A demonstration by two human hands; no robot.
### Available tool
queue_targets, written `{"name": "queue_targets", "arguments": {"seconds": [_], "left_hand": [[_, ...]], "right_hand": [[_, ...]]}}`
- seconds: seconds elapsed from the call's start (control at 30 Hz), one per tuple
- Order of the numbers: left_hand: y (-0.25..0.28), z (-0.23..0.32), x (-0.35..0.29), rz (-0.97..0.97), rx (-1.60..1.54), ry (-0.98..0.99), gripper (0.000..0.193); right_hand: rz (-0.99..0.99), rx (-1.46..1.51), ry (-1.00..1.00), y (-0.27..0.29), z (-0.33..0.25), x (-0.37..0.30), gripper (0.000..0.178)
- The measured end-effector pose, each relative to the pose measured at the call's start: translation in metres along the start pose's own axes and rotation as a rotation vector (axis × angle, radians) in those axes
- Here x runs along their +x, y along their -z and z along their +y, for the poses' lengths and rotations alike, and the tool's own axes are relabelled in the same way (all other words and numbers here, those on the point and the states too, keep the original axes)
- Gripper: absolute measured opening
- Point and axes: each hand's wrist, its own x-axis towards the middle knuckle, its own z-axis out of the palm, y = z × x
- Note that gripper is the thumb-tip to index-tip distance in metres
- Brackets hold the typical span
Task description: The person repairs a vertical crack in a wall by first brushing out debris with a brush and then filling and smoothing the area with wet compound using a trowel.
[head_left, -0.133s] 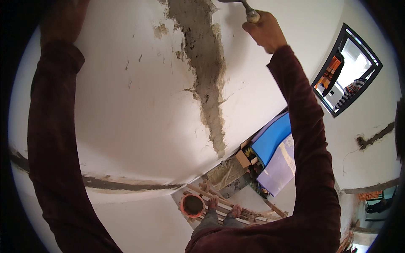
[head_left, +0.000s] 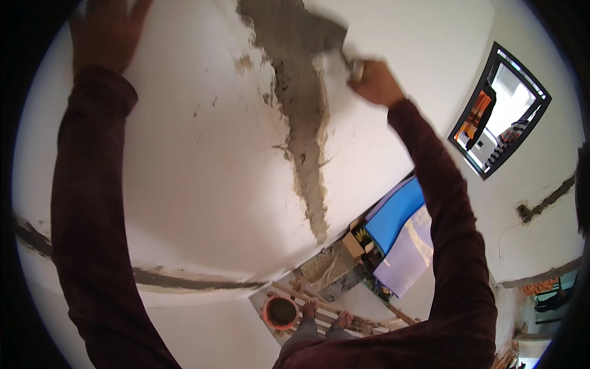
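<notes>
Head view, right hand (head_left: 372,82) clamped on trowel (head_left: 335,40), over grey mortar strip (head_left: 301,104); left hand (head_left: 107,37), fingers apart, at white wall (head_left: 196,160)

The wall (head_left: 203,166) is white with a few brownish smudges, and its plaster strip (head_left: 304,117) is grey, edged in tan. The trowel blade (head_left: 332,37) looks dark grey, though blurred. Both sleeves (head_left: 92,184) are deep maroon; the trousers (head_left: 304,335) are grey. An orange-red bucket (head_left: 265,315) contains grey-brown mix (head_left: 281,312). One sheet is bright blue (head_left: 396,209), another lilac (head_left: 399,264) with pale yellow patches. Inside a black frame (head_left: 549,98) show orange-and-black cloth (head_left: 476,117) and dark-and-white striped cloth (head_left: 507,141).
</notes>
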Motion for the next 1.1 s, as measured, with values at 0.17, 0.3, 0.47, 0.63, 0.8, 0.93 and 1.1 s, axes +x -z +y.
{"name": "queue_targets", "arguments": {"seconds": [0.17,0.3,0.47,0.63,0.8,0.93,1.1], "left_hand": [[-0.013,-0.017,0.018,0.178,-0.109,-0.001,0.054],[-0.008,-0.022,0.015,0.117,-0.186,0.072,0.059],[-0.009,-0.010,0.019,0.097,-0.254,0.116,0.064],[0.000,-0.017,0.017,0.038,-0.254,0.124,0.065],[0.003,-0.021,0.018,0.021,-0.274,0.129,0.065],[0.001,-0.019,0.017,0.044,-0.324,0.133,0.065],[0.002,-0.019,0.019,0.046,-0.358,0.153,0.063]], "right_hand": [[-0.390,-0.243,-0.053,-0.034,-0.003,-0.091,0.020],[-0.049,-0.049,-0.106,0.038,-0.029,-0.006,0.031],[0.143,0.100,-0.172,0.140,-0.043,0.098,0.023],[-0.039,-0.104,-0.053,0.096,-0.041,0.056,0.035],[0.086,-0.042,-0.049,0.101,-0.053,0.056,0.021],[0.106,0.362,-0.260,0.154,-0.086,0.093,0.019],[0.067,0.246,-0.234,0.136,-0.073,0.095,0.019]]}}
